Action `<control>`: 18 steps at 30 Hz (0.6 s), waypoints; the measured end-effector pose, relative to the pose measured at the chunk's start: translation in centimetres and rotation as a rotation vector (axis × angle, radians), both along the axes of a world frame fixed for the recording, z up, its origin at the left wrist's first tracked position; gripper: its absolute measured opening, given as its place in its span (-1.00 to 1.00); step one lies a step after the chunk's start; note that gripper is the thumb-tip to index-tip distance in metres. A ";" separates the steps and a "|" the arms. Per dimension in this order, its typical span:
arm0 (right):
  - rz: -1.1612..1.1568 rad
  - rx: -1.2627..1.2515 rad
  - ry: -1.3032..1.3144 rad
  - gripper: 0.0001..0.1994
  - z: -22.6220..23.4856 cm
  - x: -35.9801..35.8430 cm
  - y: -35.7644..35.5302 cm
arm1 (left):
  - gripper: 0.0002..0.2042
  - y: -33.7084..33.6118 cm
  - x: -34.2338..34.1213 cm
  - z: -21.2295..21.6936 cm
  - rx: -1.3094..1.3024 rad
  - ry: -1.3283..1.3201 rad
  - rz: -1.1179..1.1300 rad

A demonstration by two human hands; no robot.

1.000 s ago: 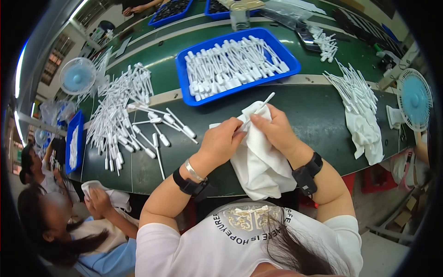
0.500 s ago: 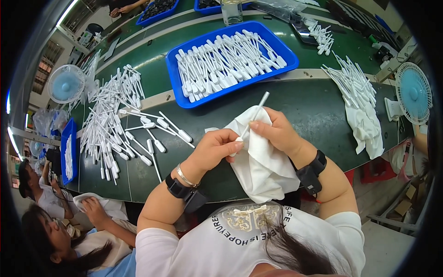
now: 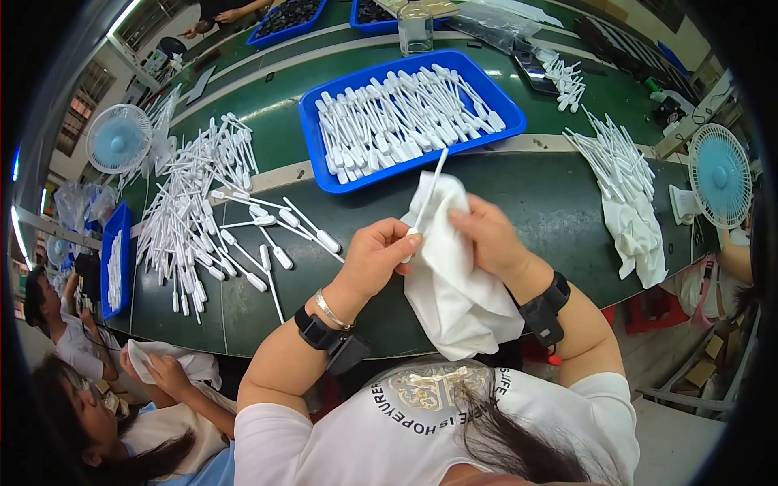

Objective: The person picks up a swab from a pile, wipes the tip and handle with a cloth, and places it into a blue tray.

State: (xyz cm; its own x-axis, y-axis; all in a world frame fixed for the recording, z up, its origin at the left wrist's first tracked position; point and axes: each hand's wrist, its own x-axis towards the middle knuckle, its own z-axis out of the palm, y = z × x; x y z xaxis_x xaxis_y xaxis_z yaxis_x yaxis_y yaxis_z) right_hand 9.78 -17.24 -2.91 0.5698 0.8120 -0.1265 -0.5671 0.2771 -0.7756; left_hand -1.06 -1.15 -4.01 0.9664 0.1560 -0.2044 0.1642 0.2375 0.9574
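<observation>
A white plastic stick [image 3: 438,166], with a thin stem and a thicker end, points up and away between my hands. My left hand [image 3: 377,255] is pinched around its lower, thick end, which the fingers mostly hide. My right hand [image 3: 493,239] grips a white cloth [image 3: 458,300], bunched beside the stem and hanging toward my lap. Left of my left hand lies a loose heap of similar white sticks [image 3: 194,211]. Beyond my hands stands a blue tray [image 3: 340,185] filled with rows of the same sticks.
On the right, more sticks [image 3: 612,158] lie by another white cloth [image 3: 636,239], with a small fan [image 3: 720,174] beside them. Another fan [image 3: 119,139] stands at far left. A glass jar [image 3: 415,31] is behind the tray. A co-worker [image 3: 154,405] handles a cloth at lower left.
My right hand and the cloth have shifted slightly, and the thumb has come off the stem. The stick now stands more upright. My left hand keeps its pinch.
</observation>
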 end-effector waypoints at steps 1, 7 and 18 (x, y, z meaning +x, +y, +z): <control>0.027 -0.111 -0.252 -0.70 -0.5 -0.8 0.1 | -0.85 -0.4 0.0 -0.3 0.144 -0.063 0.024; -0.056 -0.347 -0.788 -0.78 -2.1 -2.1 0.5 | -0.88 -1.8 0.0 -0.2 1.157 -0.487 0.131; -0.211 -0.205 -0.322 -0.83 0.0 -0.7 0.0 | -0.87 -2.1 -0.5 0.9 0.512 -0.123 -0.060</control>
